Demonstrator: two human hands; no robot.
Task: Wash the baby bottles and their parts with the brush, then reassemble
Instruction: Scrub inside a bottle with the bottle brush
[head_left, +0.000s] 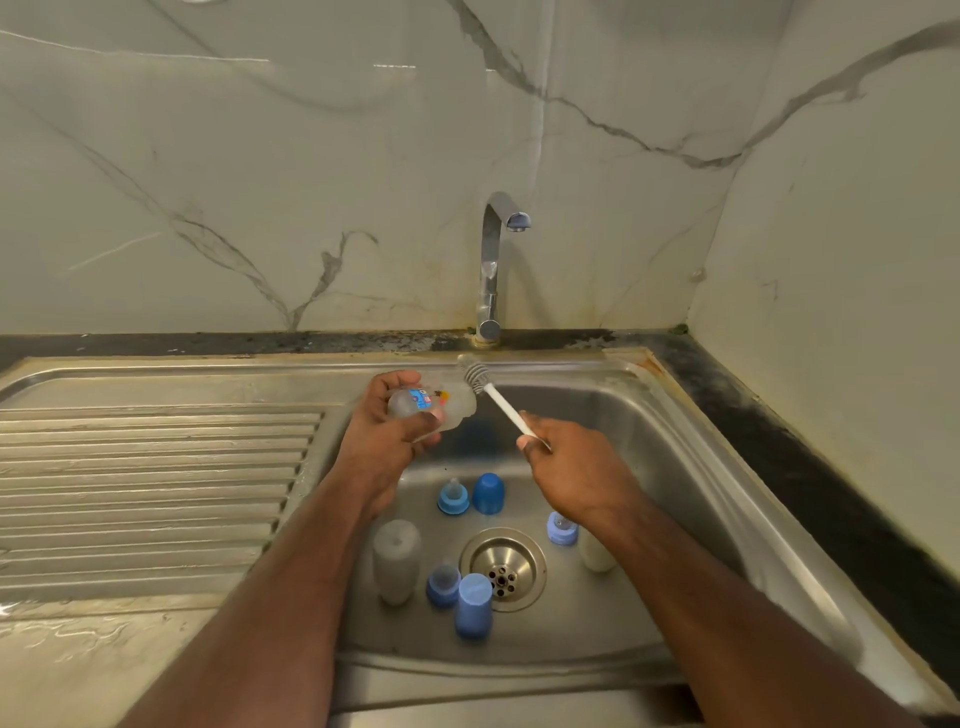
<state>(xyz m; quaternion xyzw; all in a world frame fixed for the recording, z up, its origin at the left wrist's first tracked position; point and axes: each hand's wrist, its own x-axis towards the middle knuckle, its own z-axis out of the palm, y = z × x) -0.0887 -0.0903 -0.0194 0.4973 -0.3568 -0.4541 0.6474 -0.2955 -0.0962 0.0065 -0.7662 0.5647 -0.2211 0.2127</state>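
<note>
Nearest in the steel sink (691, 467), around the drain (503, 569), lie loose parts — blue caps (473, 604), blue teat rings (453, 497) and a frosted bottle (396, 560). Above them, the right grip (566, 467) pinches the white handle of the brush (500, 401). The left grip (387, 441) curls around a clear baby bottle (431, 405) held on its side — the brush head sits just beside the bottle's mouth. Behind stands the tap (493, 265).

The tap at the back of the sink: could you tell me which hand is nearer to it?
Right. The tap rises behind both hands; the right hand sits just right of it, the left hand farther left.
</note>
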